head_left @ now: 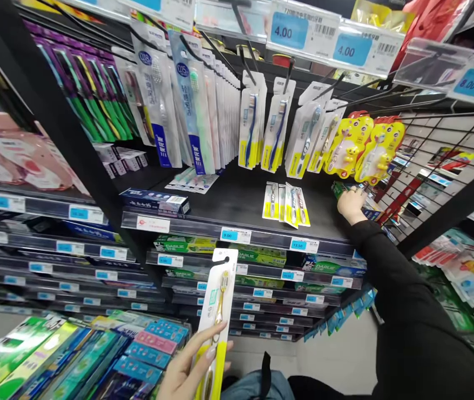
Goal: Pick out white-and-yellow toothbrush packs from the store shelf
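Note:
My left hand (189,366) is low in the view, fingers closed around a toothbrush pack (219,316) with a white, green and yellow card, held upright. My right hand (351,204), in a black sleeve, reaches onto the black shelf (237,203) at its right end and is closed on a green item (339,189) lying beside blue boxes; what the item is I cannot make out. Loose toothbrush packs (287,204) lie flat on the shelf left of that hand. Yellow children's toothbrush packs (365,145) hang just above it.
Rows of toothbrush packs (203,105) hang on hooks above the shelf, under blue price tags (289,30). A toothpaste box (155,201) lies at the shelf's left. Lower shelves hold green toothpaste boxes (186,243). A bin of boxes (74,355) sits bottom left. A wire grid (437,166) stands right.

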The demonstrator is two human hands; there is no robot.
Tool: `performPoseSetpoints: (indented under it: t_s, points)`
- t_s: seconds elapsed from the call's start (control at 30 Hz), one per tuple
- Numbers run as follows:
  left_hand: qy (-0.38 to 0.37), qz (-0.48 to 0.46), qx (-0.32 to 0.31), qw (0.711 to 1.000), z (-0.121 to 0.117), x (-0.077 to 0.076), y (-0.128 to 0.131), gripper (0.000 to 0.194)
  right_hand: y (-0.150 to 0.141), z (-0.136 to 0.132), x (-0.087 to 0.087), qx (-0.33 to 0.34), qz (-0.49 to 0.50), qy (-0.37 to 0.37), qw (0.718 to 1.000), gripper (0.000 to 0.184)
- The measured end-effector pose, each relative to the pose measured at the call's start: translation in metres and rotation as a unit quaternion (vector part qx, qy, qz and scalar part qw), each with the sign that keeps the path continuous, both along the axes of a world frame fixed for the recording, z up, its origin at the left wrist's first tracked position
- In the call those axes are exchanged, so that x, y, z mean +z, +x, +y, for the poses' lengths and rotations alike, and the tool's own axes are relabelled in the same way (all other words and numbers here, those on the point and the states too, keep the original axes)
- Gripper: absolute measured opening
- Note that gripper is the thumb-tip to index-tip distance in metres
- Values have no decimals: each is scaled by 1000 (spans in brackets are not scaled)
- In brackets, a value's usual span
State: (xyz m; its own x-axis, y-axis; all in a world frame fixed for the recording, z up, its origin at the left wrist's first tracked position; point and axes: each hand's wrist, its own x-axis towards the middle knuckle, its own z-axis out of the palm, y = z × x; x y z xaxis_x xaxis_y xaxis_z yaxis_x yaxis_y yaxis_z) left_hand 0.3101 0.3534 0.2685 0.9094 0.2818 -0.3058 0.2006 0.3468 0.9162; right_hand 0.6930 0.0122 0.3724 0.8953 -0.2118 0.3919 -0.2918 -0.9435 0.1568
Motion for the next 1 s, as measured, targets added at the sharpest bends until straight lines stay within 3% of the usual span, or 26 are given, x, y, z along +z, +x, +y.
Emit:
performPoseSetpoints:
  t_s: [0.17, 0.33, 0.47, 0.57, 0.63, 0.73, 0.83, 0.87, 0.93, 1.0]
  points:
    - [2, -13, -6, 1000, -1, 1, 2, 50, 3, 6, 7, 22, 64, 105, 992, 43]
    - [0, -15, -7, 1000, -1, 4, 1, 49, 1, 27, 7, 80, 94, 111, 986, 46]
    - [-11, -29, -29, 999, 2, 0, -1, 47, -39, 68, 13, 78, 56, 81, 992, 54]
    - [-10, -40, -56, 998, 7, -8, -1, 45, -91, 114, 31, 139, -14, 14, 990, 54]
    - [0, -44, -77, 996, 10, -12, -1, 46, -126, 158, 44, 236, 38, 19, 971, 47]
    - [12, -48, -97, 994, 13, -13, -1, 47, -158, 244, 51, 458, 59, 49, 886, 41]
    - [26, -45, -95, 994, 11, -9, -7, 46, -158, 331, 41, 583, -2, 57, 811, 47]
    - [29, -42, -84, 995, 11, -7, -9, 46, -152, 354, 36, 599, 3, 66, 798, 49]
    - [29, -32, -43, 998, 11, -5, -15, 47, -137, 385, 28, 602, 19, 63, 796, 47]
    - [24, -12, -1, 1000, 14, -5, -20, 49, -126, 397, 24, 595, 27, 61, 801, 37]
